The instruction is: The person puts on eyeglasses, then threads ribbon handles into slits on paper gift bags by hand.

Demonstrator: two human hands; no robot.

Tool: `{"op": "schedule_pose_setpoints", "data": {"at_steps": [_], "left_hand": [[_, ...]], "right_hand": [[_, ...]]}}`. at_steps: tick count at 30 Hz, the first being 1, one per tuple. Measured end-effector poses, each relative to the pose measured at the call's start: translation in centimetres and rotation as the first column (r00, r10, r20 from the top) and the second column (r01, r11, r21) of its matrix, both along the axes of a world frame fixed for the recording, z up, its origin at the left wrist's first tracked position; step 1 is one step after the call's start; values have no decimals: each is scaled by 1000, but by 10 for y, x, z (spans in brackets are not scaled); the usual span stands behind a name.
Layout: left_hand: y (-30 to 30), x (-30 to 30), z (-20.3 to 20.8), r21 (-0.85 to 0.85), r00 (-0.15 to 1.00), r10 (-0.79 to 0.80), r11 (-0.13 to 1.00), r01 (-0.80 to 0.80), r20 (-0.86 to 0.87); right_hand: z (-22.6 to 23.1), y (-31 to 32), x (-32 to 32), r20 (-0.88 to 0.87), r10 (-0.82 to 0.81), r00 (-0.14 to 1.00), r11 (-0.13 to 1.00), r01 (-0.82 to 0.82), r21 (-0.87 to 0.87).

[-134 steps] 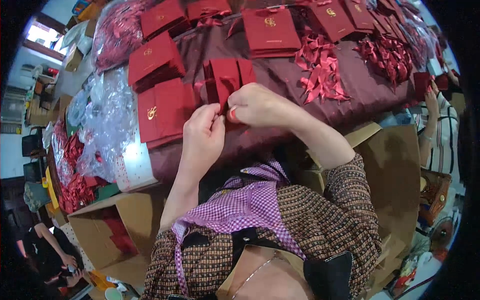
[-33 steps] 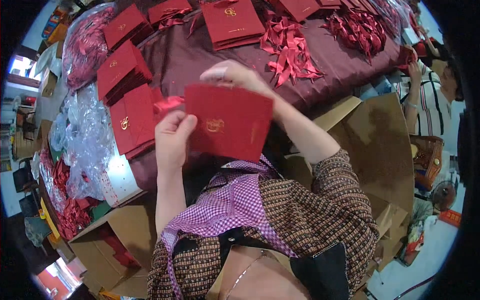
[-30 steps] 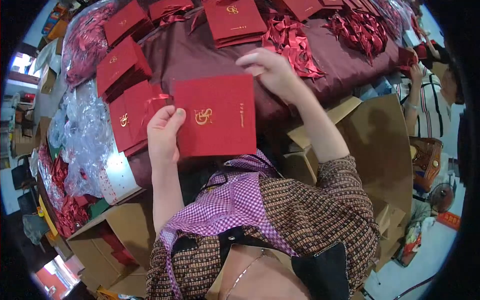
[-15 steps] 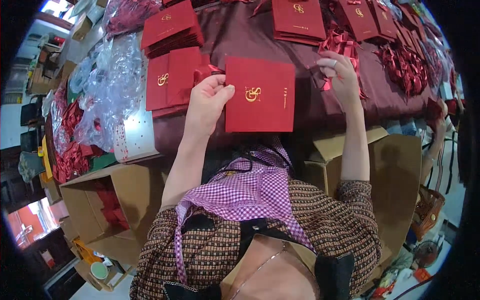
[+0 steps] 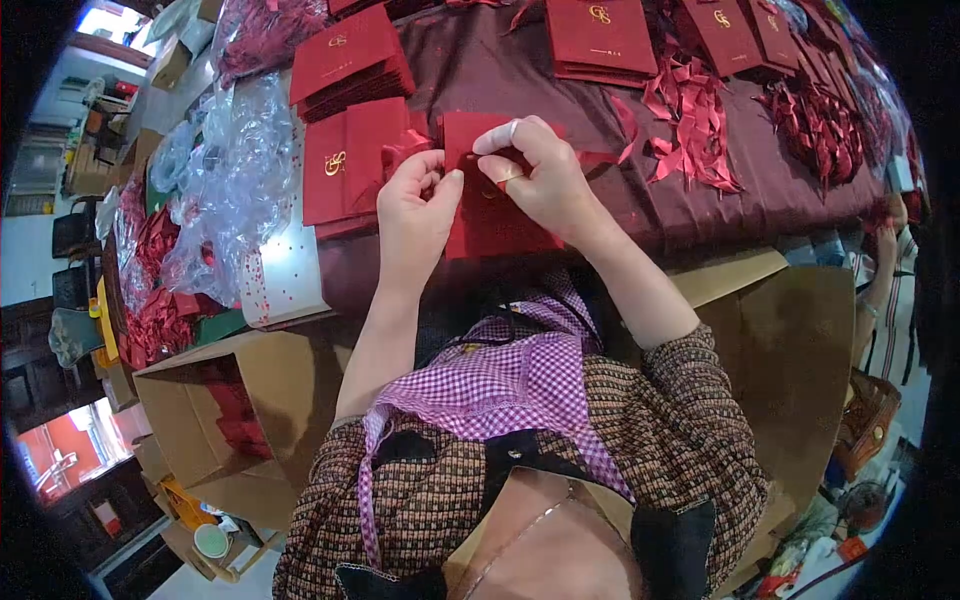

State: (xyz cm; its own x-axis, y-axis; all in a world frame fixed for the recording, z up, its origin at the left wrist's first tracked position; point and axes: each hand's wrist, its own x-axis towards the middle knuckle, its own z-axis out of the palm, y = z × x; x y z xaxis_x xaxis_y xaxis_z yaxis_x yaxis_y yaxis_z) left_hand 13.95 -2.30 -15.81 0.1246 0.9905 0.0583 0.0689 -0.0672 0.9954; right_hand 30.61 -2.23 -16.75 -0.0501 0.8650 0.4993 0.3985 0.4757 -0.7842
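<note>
A flat red card [image 5: 480, 235] with gold print lies in front of me at the near edge of the cloth-covered table. My left hand [image 5: 415, 205] is closed at its left edge, fingers curled and thumb pressed against it. Over the card's upper part, my right hand [image 5: 545, 175] pinches a red ribbon [image 5: 605, 157], whose tail trails out to the right. The fingertips of both hands are close together but apart, and my right hand hides much of the print. Just left of my left hand is a stack of similar red cards [image 5: 335, 160] with a ribbon at its side.
A loose pile of red ribbons [image 5: 690, 125] lies to the right, with more card stacks [image 5: 600, 40] behind. Clear plastic wrapping [image 5: 235, 160] covers the left side. Open cardboard boxes [image 5: 290, 400] stand below the table edge on both sides. Another person's arm [image 5: 880, 265] shows at far right.
My right hand has moved left from the ribbon pile to the card, bringing a ribbon with it. My left hand stays at the card's left edge.
</note>
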Motion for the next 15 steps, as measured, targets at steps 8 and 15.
{"op": "schedule_pose_setpoints", "data": {"at_steps": [8, 15], "left_hand": [[-1, 3, -5, 80, 998, 57, 995, -54, -33], [-4, 7, 1, 146, 996, 64, 988, -55, -57]], "right_hand": [[-3, 2, -7, 40, -76, 996, 992, 72, 103], [-1, 4, -6, 72, -94, 993, 980, 79, 185]]}}
